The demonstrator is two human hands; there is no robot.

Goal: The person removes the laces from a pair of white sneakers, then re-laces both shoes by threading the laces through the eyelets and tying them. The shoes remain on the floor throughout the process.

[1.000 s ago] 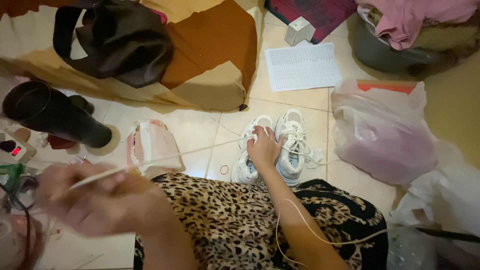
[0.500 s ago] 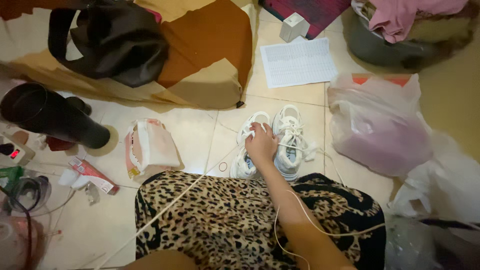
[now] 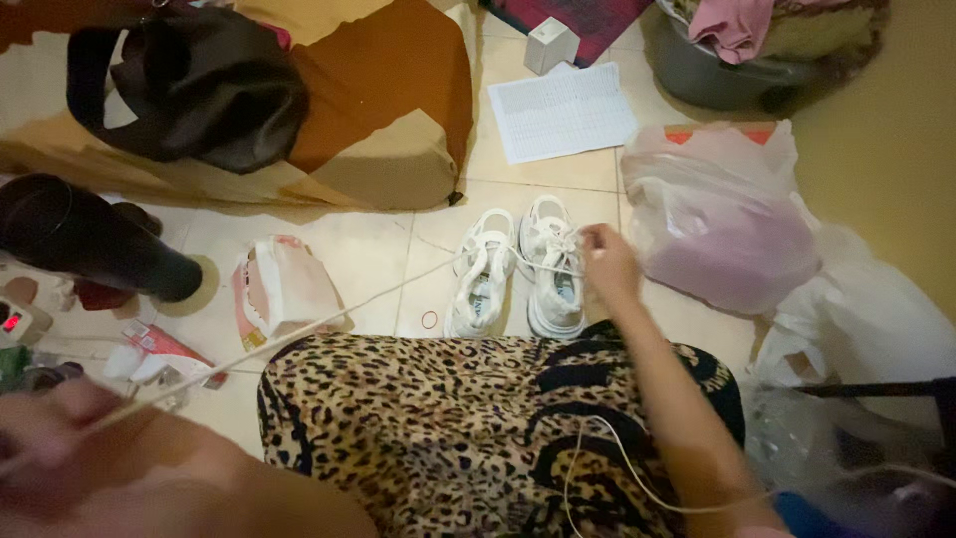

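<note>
Hands: left hand (image 3: 40, 443) blurred, pinching taut white lace (image 3: 329, 314); right hand (image 3: 607, 261) pinching lace beside chunky white sneakers (image 3: 518, 269).

Blur, cropped edges and things tucked out of sight

The left hand (image 3: 40, 448) is a smear at the bottom-left corner, partly cut by the picture's edge, so its grip on the white lace (image 3: 299, 324) cannot be made out. The right hand (image 3: 609, 261) is soft with motion; whether its fingertips pinch the lace beside the right sneaker (image 3: 551, 264) is unclear. The grey basin (image 3: 727, 75) and the pink clothes (image 3: 732, 25) in it run off the top edge. The dark cylinder (image 3: 80, 239) is clipped at the left. The pink plastic bag (image 3: 717, 224) hides its contents. A dark blurred shape (image 3: 876, 389) sits at the right edge, too vague to name.
</note>
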